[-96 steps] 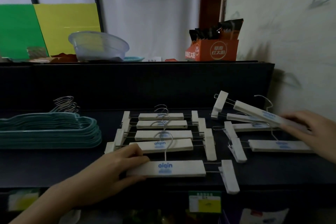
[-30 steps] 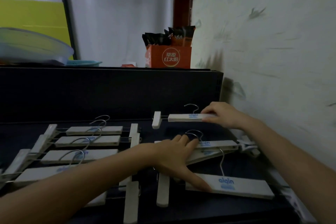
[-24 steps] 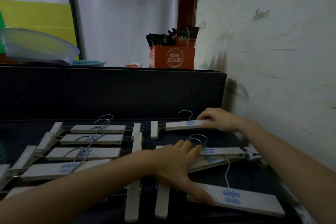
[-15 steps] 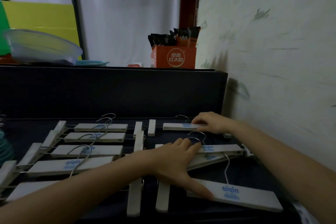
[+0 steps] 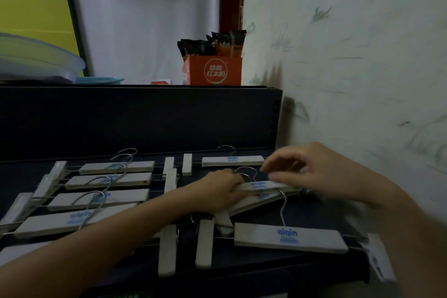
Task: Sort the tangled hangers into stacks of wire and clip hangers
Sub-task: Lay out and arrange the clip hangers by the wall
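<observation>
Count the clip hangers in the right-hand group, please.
4: the back hanger; the top hanger and the tilted hanger overlapping between left hand and right hand; the front hanger. Others may be hidden.

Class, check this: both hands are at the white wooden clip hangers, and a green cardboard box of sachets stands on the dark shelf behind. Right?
The head view shows the cardboard box of sachets is orange, not green. The rest holds: left hand and right hand at the white wooden clip hangers, box on the dark shelf behind.
</observation>
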Demonstrator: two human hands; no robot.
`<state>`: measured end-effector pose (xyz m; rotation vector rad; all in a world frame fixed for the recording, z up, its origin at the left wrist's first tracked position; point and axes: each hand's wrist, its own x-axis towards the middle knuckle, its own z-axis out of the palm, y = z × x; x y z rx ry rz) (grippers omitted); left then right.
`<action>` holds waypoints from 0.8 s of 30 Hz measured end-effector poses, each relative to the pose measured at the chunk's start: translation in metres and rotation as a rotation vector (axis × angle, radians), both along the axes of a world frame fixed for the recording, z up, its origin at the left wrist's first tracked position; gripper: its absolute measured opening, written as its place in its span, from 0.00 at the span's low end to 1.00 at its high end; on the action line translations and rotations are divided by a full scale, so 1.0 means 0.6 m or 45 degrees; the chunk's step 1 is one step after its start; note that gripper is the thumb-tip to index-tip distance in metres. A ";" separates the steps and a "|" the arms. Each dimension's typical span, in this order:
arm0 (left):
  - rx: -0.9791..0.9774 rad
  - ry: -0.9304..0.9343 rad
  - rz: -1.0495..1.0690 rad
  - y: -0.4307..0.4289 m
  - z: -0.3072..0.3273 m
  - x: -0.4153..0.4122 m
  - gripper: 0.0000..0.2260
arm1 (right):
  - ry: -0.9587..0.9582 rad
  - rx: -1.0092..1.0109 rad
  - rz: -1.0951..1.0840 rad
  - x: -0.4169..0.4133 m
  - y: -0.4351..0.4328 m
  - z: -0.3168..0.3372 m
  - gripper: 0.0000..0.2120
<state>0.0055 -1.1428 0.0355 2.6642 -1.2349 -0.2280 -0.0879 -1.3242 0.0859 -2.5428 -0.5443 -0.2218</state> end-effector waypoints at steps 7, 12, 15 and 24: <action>-0.038 -0.056 0.034 -0.003 -0.008 0.004 0.17 | 0.148 -0.396 -0.045 -0.066 -0.015 -0.080 0.30; -0.226 -0.135 0.071 -0.001 0.006 0.011 0.16 | 0.175 -0.368 0.004 -0.063 -0.011 -0.102 0.24; -0.322 -0.222 0.131 0.008 0.030 0.025 0.16 | 0.227 -0.341 0.077 -0.058 -0.016 -0.103 0.21; -0.453 -0.235 0.297 0.052 0.065 0.072 0.17 | 0.207 -0.318 0.052 -0.044 -0.026 -0.092 0.18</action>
